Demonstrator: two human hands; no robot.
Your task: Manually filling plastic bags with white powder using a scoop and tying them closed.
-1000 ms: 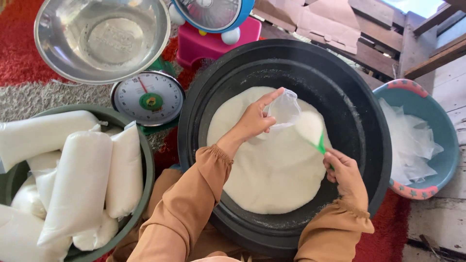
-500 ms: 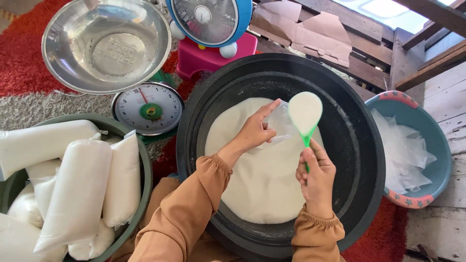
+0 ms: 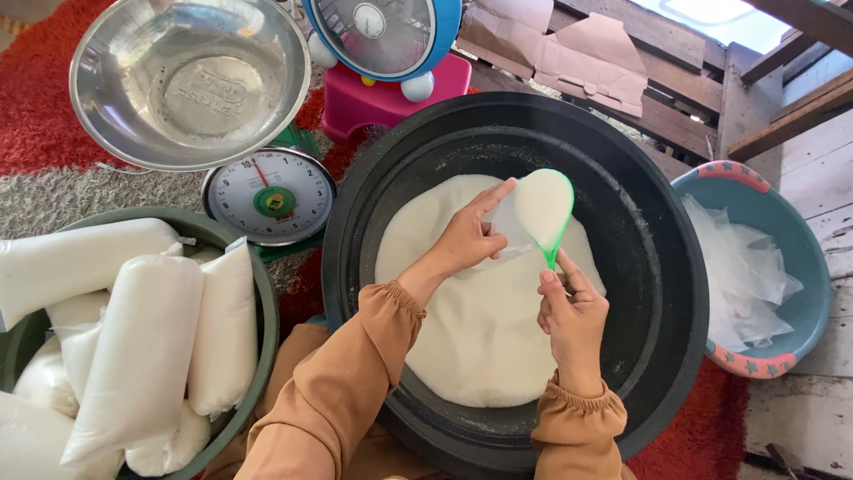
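Person kneels over a wide black plastic basin (image 3: 657, 267), round, matte, its walls dusted with white, holding a flat mound of fine white powder (image 3: 471, 329), maybe flour or sugar, cannot tell which. Right hand (image 3: 573, 324) pinches the thin green handle of a green plastic scoop (image 3: 544, 209) between thumb and fingers, scoop raised above the powder and heaped full, tipped toward the bag. Left hand (image 3: 466, 236) pinches the rim of a small clear plastic bag (image 3: 505, 233), thumb and fingers closed on the thin film, holding its mouth up and open beside the scoop so powder can go in; bag hangs over the basin, likely so spills fall back into the mound. Bag touches or nearly touches the scoop edge. Both sleeves are tan, gathered at the cuffs. Left of the basin, a green tub (image 3: 262, 293) is stacked with filled white bags (image 3: 142, 347), plump, smooth, pillow-shaped. Beyond it, a dial kitchen scale (image 3: 268, 196) with a white face sits near, and a shiny steel bowl (image 3: 191, 80), empty, stands beside it. A second scale with blue rim (image 3: 382, 36) rests on a pink stool (image 3: 382, 102). Right of the basin, a teal bowl (image 3: 800, 249) with a pink rim holds a crumpled heap of empty clear bags (image 3: 737, 276), within reach of the right hand. Red shaggy rug (image 3: 35, 107) beneath, wooden planks at right.
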